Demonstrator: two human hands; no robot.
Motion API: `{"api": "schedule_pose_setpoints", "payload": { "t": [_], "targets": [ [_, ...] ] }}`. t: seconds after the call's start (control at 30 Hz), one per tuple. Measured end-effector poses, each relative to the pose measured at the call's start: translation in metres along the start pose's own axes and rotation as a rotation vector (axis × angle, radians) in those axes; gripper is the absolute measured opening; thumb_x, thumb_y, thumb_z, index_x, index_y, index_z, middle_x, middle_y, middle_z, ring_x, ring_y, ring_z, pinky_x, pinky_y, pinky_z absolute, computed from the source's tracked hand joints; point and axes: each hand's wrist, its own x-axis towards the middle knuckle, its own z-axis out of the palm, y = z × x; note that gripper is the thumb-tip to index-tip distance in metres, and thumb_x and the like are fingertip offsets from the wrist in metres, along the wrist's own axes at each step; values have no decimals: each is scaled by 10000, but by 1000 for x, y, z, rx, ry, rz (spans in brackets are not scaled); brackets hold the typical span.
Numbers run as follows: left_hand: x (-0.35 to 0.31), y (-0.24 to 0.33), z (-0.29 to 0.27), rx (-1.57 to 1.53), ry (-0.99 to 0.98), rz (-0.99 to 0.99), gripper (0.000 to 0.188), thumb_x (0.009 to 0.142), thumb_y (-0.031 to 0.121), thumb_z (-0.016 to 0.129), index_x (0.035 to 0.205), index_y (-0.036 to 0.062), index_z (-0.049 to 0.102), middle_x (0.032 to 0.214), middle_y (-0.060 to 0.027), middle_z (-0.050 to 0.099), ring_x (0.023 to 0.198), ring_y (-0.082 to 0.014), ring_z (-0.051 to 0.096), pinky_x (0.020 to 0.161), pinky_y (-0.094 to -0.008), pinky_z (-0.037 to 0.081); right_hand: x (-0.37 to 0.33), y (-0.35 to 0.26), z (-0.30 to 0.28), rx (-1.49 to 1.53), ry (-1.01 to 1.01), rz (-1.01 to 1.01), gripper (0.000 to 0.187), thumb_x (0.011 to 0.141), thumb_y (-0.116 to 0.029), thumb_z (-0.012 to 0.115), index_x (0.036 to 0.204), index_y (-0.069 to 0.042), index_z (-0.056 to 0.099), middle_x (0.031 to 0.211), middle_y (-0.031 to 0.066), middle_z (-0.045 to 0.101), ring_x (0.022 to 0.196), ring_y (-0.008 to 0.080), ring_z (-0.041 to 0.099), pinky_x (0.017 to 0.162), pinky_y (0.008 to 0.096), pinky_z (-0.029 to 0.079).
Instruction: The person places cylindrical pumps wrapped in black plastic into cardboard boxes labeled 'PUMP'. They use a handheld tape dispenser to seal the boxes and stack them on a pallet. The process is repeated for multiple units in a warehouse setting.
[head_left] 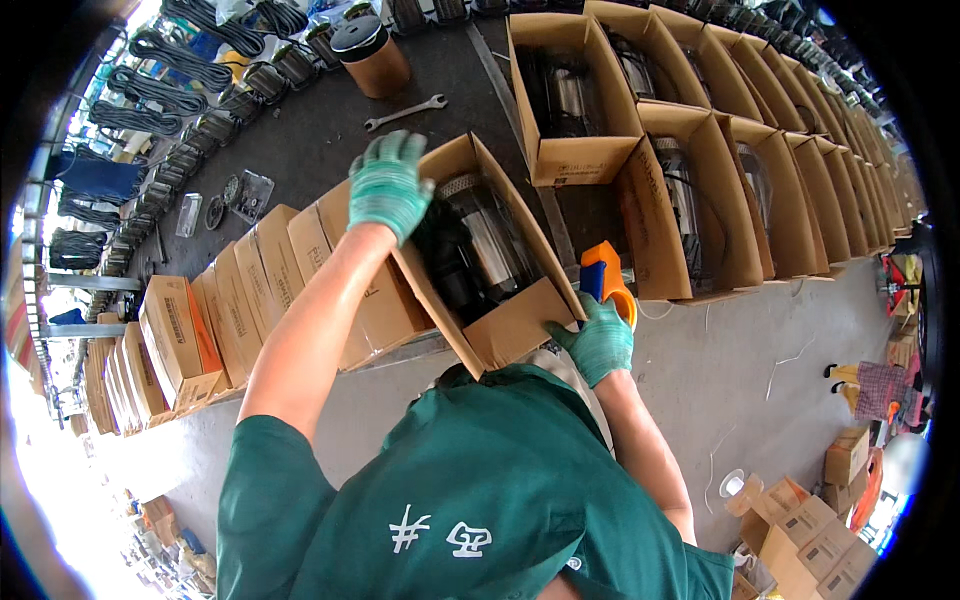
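Note:
In front of me an open cardboard box [510,325] holds a metal-and-black pump-like unit [488,240] with a mesh end, partly under clear plastic. My gloved left hand [388,187] is by the box's far left edge, fingers stretched out and slightly blurred; whether it touches the cardboard is unclear. At the near right corner of the box, my gloved right hand [600,345] is closed round an orange and blue tape dispenser [612,280]. Some of its fingers lie against the box's near flap.
Closed cartons [262,265] stand in a row to the left. Open boxes with similar units [690,200] line the right. Beyond lie a wrench [405,113], a brown tape roll [372,62] and several coiled black cables [180,62]. More cartons [815,540] sit on the floor at lower right.

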Motion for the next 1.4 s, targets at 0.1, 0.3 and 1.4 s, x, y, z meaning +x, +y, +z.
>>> {"api": "schedule_pose_setpoints", "payload": {
  "t": [0.1, 0.3, 1.4],
  "targets": [
    [6, -20, 5, -184, -702, 76, 400, 1036, 342, 576, 1373, 133, 630, 1208, -236, 702, 1142, -399, 677, 999, -524, 537, 2, 1, 0, 26, -34, -2, 724, 800, -408, 905, 1426, -150, 647, 1112, 166, 743, 985, 357, 726, 896, 428, 580],
    [8, 1, 14, -99, -1215, 130, 454, 1090, 343, 492, 1500, 156, 543, 1177, -207, 736, 1132, -400, 686, 1020, -532, 523, 11, -4, -11, -269, -156, -161, 861, 859, -425, 825, 1621, -365, 429, 1089, 193, 668, 1029, 397, 693, 985, 479, 517],
    [-13, 19, 64, -247, -537, -141, 485, 1053, 447, 520, 1536, 412, 545, 1706, -78, 358, 1435, -405, 481, 1174, -620, 352, 24, -11, -61, 670, 78, -33, 711, 938, -171, 771, 1587, -163, 480, 1148, 116, 714, 810, 181, 697, 688, 331, 604]
  ]
}}
